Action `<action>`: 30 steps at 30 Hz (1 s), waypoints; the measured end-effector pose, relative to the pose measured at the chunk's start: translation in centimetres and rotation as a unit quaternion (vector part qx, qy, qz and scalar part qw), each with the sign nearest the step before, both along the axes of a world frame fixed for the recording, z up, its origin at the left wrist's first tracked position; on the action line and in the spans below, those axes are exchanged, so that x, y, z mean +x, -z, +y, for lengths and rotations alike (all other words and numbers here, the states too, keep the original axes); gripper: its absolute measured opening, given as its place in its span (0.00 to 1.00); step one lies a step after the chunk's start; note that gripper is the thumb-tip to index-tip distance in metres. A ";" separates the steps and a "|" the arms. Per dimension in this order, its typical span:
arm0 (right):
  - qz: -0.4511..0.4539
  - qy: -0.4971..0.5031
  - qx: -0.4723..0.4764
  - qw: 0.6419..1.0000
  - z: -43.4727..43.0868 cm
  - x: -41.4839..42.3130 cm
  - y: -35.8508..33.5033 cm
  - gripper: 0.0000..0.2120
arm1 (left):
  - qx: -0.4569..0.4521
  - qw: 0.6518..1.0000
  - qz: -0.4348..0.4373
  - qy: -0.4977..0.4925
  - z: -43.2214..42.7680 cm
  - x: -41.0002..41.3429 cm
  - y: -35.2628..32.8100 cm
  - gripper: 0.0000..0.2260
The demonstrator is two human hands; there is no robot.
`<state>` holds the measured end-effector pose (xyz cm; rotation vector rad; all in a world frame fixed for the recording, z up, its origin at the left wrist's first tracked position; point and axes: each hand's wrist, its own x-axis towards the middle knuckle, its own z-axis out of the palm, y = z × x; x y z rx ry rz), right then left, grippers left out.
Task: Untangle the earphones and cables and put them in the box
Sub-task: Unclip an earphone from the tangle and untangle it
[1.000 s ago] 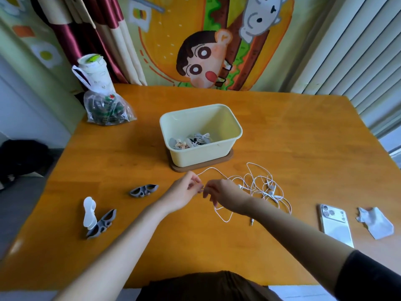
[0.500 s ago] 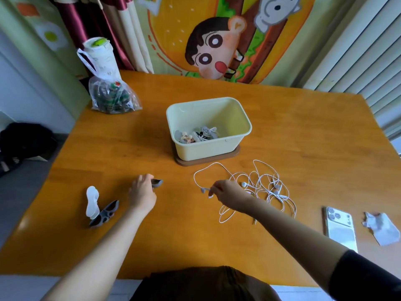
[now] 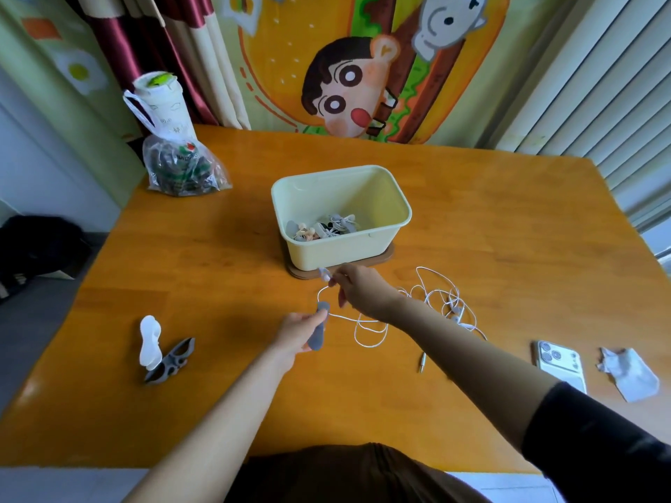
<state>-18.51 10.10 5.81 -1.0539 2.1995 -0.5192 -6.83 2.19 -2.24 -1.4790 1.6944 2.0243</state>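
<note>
cream box (image 3: 348,250): upright (bundled cables (image 3: 328,228) inside) | white earphones (image 3: 454,309): loose tangle beside it

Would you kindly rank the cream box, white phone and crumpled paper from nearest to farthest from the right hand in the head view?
1. Cream box: just beyond the right hand.
2. White phone: off to the right, near the table's front edge.
3. Crumpled paper: farther right, past the phone.

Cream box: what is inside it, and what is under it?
Inside the cream box, a few wound earphone bundles lie near its front left. Under it, a brown board shows at the edges. The near wall hides the floor's front strip.
</note>
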 end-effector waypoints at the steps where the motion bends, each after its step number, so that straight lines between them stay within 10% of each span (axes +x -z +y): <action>1: -0.014 0.010 -0.017 1.000 -0.3 0.1 -0.2 0.08 | 0.055 0.998 0.009 -0.032 0.5 -0.5 -0.7 0.11; 6: -0.029 0.008 0.037 0.999 0.9 0.6 0.2 0.13 | 0.190 0.973 0.094 -0.090 2.2 -1.5 -3.4 0.08; 30: 0.085 0.024 -0.035 0.995 3.6 1.0 -2.0 0.15 | 0.139 0.951 0.259 -0.100 3.1 -2.0 -6.0 0.07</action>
